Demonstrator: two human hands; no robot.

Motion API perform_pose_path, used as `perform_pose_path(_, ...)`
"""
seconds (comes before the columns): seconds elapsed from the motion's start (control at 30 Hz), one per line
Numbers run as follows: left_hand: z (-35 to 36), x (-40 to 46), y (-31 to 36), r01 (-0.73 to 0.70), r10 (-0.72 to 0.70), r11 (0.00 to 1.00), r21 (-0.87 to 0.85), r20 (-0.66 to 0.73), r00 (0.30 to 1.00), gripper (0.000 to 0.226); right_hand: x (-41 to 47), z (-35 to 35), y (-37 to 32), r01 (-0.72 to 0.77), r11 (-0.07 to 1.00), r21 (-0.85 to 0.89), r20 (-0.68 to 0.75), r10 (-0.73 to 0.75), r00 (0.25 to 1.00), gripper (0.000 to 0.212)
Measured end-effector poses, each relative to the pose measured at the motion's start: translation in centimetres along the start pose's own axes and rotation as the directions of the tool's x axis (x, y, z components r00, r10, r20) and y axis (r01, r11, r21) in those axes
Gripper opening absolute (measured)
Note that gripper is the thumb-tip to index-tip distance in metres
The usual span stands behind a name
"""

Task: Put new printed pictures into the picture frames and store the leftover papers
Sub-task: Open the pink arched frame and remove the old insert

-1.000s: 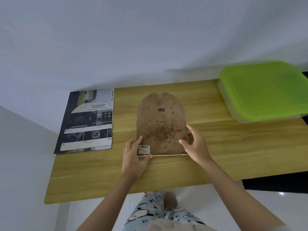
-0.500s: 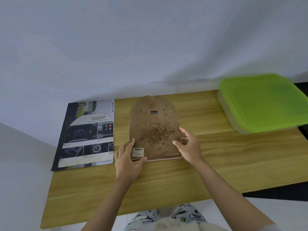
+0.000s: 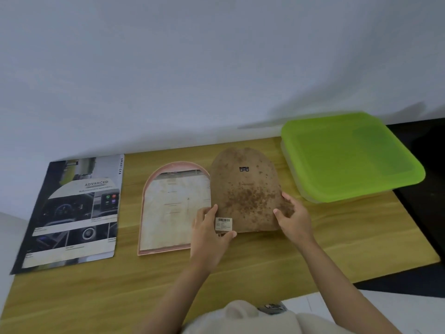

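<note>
Head view shows both hands gripping a brown arched backing board (image 3: 245, 191) by its lower corners: the left hand (image 3: 209, 235) pinches the corner by the barcode sticker, the right hand (image 3: 292, 219) curls round the opposite one. Two-handed, the thin board likely stays flat and clear of the open picture frame (image 3: 174, 208), which lies face down on the bench (image 3: 265, 261) just to the left, an old pale sheet showing inside. A printed picture (image 3: 72, 210) waits flat at the bench's left edge, probably the replacement. At the far right corner sits a green-lidded box (image 3: 349, 155), plausibly for leftover papers.
</note>
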State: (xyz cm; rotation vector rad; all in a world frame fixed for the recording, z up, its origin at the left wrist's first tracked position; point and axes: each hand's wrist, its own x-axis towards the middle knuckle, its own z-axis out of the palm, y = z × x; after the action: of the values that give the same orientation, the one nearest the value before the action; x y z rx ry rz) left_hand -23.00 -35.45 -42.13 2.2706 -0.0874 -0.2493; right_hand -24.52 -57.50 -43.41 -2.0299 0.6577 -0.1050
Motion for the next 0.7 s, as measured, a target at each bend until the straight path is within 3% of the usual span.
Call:
perform_pose_path(0.13, 3.0, 0.0, 2.0, 0.067, -0.069, 0.997, 0.048, 0.046, 0.997, 0.085, 1.5, -2.3, 3.1, 0.1, 0.986, -0.133, 0.044, -0.095, 0.994, 0.05)
perform_pose_path(0.4, 6.8, -1.3, 3.4, 0.208, -0.215, 0.962, 0.177, 0.019, 0.976, 0.073, 2.2, -2.9, 7.9, 0.378, 0.845, -0.377, 0.152, -0.346, 0.926, 0.051)
perform_pose_path(0.7, 7.5, -1.7, 3.9, 0.16, -0.186, 0.911, 0.38, 0.032, 0.982, 0.064, 2.2, -2.5, 8.1, 0.385, 0.77, -0.508, 0.159, -0.356, 0.921, 0.049)
